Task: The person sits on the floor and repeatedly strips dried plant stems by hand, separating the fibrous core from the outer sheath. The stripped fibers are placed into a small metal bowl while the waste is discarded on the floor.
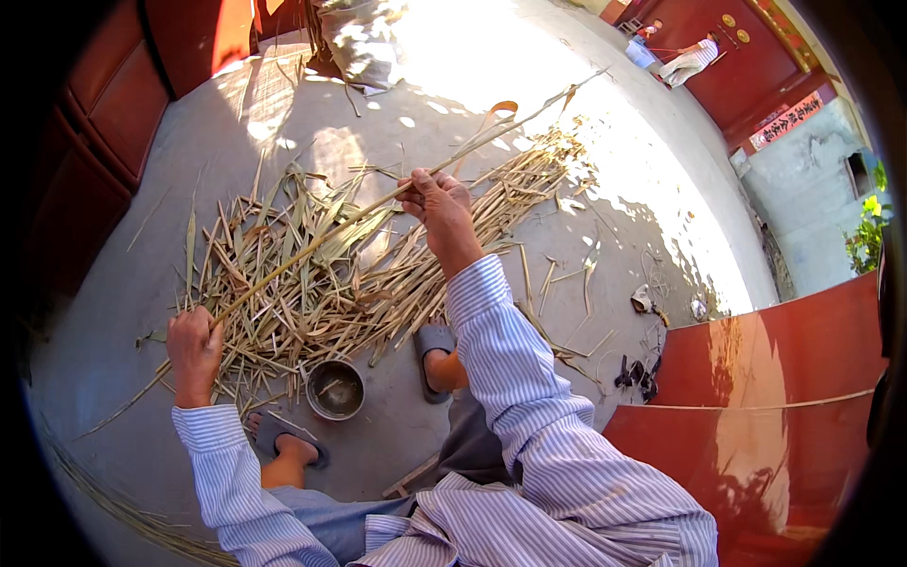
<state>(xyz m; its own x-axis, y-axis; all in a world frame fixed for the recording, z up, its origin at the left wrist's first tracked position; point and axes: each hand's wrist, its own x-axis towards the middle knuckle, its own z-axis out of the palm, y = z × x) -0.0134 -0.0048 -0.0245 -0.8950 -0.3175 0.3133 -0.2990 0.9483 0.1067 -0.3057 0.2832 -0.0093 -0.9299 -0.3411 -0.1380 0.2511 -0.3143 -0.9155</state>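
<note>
A long, thin, yellowish reed stalk (pixel 312 252) stretches slantwise between my hands, rising from lower left to upper right. My left hand (pixel 195 348) is closed in a fist around its lower part, and a thin end sticks out below the fist. Farther up, my right hand (pixel 439 210) pinches the same stalk between thumb and fingers. Beyond that hand the stalk runs on toward the far right, a curled dry leaf hanging near it. Under the stalk lies a heap of cut reed pieces and dry leaves (pixel 312 307) on the ground.
A round metal bowl (pixel 335 389) with liquid stands between my slippered feet. Red sofa-like seats (pixel 109 113) line the left. A red panel (pixel 756 378) stands at right, near dark scraps (pixel 640 375). Long stalks (pixel 123 520) lie lower left. Far off, a person (pixel 694 59) is by a red door.
</note>
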